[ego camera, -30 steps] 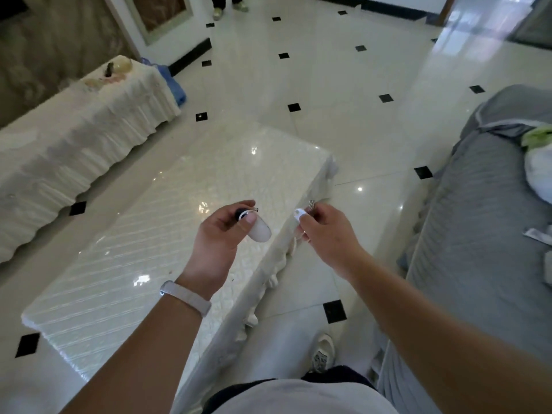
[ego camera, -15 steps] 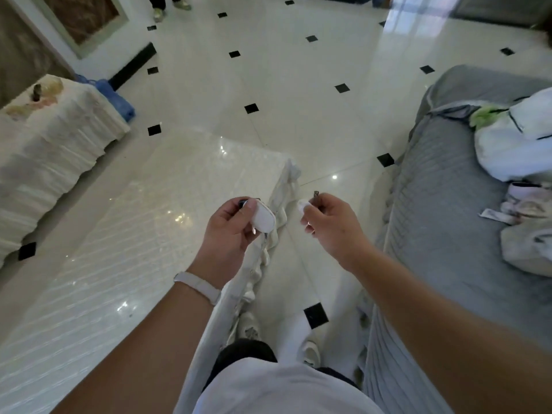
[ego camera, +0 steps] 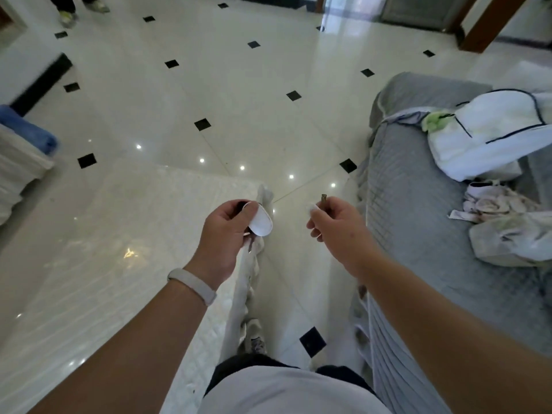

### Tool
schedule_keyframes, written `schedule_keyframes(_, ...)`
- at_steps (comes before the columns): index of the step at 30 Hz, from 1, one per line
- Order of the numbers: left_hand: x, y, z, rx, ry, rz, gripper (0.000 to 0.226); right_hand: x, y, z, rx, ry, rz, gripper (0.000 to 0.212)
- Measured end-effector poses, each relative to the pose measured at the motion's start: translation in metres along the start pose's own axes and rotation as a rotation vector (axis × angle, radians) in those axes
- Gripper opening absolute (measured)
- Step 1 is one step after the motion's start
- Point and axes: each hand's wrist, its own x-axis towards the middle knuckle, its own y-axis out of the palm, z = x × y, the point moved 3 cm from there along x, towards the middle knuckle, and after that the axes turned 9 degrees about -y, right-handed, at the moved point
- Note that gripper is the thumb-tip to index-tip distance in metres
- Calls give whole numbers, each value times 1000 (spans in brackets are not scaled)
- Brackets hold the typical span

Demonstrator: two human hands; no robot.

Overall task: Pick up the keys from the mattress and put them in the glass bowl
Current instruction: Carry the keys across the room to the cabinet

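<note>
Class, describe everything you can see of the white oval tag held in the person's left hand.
The white oval tag is smooth, rounded and looks like plastic, with a plain unmarked face turned toward the camera. The left hand pinches it, the thumb pressed across its upper left edge and the fingers curled behind. A small dark part shows just above it by the thumb; what that is cannot be told. The tag is held in the air above the edge of the plastic-wrapped mattress, touching only the hand.

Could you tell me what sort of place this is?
Probably a home's living area: a glossy tiled floor with black diamond insets, a plastic-wrapped mattress on it, and a grey-covered sofa strewn with clothes.
</note>
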Motion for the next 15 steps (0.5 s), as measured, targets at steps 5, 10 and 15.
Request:
schedule_keyframes(5,35,-8,-25,41,-6,23,8,24,15,13,-17,7,-39,30)
schedule_keyframes(10,62,-5,-40,67,-41,39,10,49,16,18,-20,14,-69,26)
schedule_keyframes(15,88,12,-53,103,-46,57,10,76,8,18,10,18,-101,28)
